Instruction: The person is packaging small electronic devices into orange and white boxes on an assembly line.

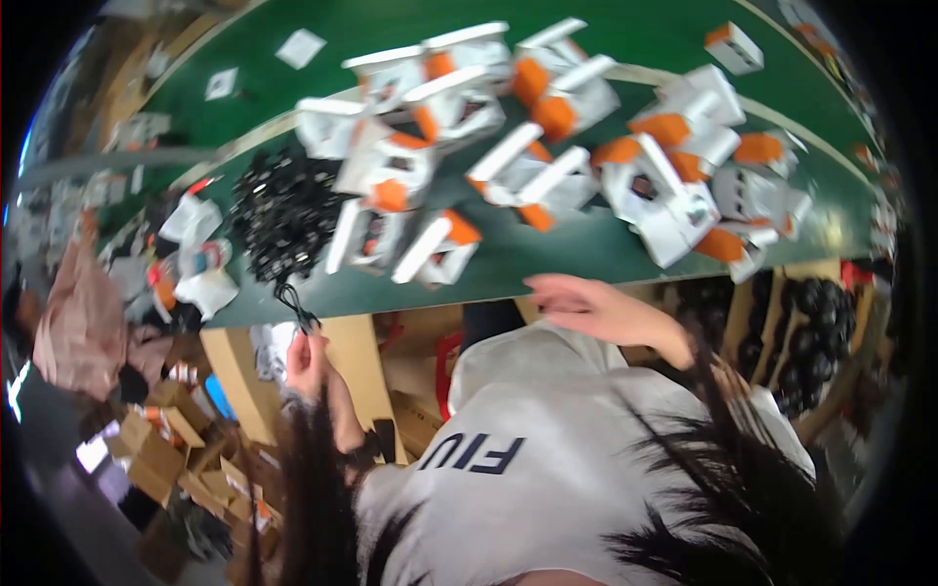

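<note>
My left hand is at the table's near edge, its fingertips pinched on a thin black cable. That cable runs up to a large tangled pile of black cables on the left part of the table. My right hand hovers by the near edge in front of my body, fingers stretched out and holding nothing. Beyond it stand several small white and orange boxes with raised lids, among them one close to the edge. Some boxes show dark contents; what these are is too blurred to tell.
The green table curves across the view. A closed white and orange box sits at the far right, and paper slips lie far left. Crumpled white wrapping is beside the cable pile. Cardboard boxes crowd the floor on the left.
</note>
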Motion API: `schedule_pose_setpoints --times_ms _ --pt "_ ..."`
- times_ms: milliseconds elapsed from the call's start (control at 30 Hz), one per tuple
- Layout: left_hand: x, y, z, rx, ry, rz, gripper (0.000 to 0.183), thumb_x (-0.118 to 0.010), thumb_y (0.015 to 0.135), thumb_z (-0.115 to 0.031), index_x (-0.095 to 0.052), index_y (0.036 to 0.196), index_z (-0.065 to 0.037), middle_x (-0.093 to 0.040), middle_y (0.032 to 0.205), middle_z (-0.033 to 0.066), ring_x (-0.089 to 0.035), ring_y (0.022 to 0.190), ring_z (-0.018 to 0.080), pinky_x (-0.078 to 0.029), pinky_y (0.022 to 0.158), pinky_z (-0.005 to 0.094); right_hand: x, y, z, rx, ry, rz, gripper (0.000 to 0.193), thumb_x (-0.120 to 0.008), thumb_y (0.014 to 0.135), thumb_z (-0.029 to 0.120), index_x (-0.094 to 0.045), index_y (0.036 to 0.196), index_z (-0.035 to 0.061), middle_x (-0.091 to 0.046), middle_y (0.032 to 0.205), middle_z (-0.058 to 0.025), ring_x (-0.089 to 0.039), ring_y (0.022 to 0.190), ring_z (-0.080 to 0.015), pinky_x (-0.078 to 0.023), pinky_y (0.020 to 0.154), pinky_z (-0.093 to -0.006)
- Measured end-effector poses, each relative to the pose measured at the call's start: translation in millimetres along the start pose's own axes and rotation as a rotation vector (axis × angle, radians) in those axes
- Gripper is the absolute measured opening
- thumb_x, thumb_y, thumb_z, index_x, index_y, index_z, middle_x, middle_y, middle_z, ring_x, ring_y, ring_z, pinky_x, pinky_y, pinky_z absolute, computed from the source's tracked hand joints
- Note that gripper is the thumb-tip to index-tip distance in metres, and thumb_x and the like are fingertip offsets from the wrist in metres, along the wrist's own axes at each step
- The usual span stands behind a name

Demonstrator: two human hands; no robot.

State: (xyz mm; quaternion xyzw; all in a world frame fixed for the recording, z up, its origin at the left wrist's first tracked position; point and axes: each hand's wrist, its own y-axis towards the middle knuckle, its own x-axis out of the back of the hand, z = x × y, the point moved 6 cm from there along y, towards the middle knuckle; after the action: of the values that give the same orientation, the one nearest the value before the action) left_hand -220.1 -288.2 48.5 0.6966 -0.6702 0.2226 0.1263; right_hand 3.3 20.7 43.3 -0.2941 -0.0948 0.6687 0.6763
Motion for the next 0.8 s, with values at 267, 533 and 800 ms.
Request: schedule_pose_setpoints --times_ms 267,533,800 --pt "-222.5 -159.8 -133.0 -0.529 -0.012 0.788 0.026 -0.071 0.067 -0.002 -0.061 0.091 0.000 -0.062 0.079 0.0084 -0.057 0.071 0.0156 -0.045 0.065 0.0258 37.1 -0.1 21.6 0.375 0.452 -0.428 0.023 -0.045 0.093 0.016 -0.052 0.108 -0.0005 -0.058 0.099 -0.0052 -0.056 0.088 -0.0104 -0.046 0.075 -0.0229" --pt "-333.5 -209.0 -128.8 -0.851 0.191 0.703 0.036 -0.062 0.073 -0.002 -0.049 0.106 0.001 -0.057 0.088 0.0153 -0.055 0.087 0.0313 -0.044 0.077 0.0382 130.8 -46.0 -52.8 0.129 -0.643 -0.824 0.041 -0.048 0.082 0.002 -0.028 0.118 0.0014 -0.054 0.076 -0.0255 -0.054 0.075 -0.0450 -0.041 0.063 -0.0470" --pt "-381.1 -198.1 -123.1 -0.425 -0.079 0.890 0.025 -0.061 0.074 0.002 -0.052 0.098 0.006 -0.062 0.077 0.0138 -0.061 0.065 0.0190 -0.047 0.059 0.0285 153.9 -71.7 -34.3 0.383 -0.358 -0.907 0.024 -0.053 0.081 0.000 -0.048 0.105 -0.0011 -0.057 0.092 -0.0206 -0.057 0.083 -0.0361 -0.046 0.072 -0.0353"
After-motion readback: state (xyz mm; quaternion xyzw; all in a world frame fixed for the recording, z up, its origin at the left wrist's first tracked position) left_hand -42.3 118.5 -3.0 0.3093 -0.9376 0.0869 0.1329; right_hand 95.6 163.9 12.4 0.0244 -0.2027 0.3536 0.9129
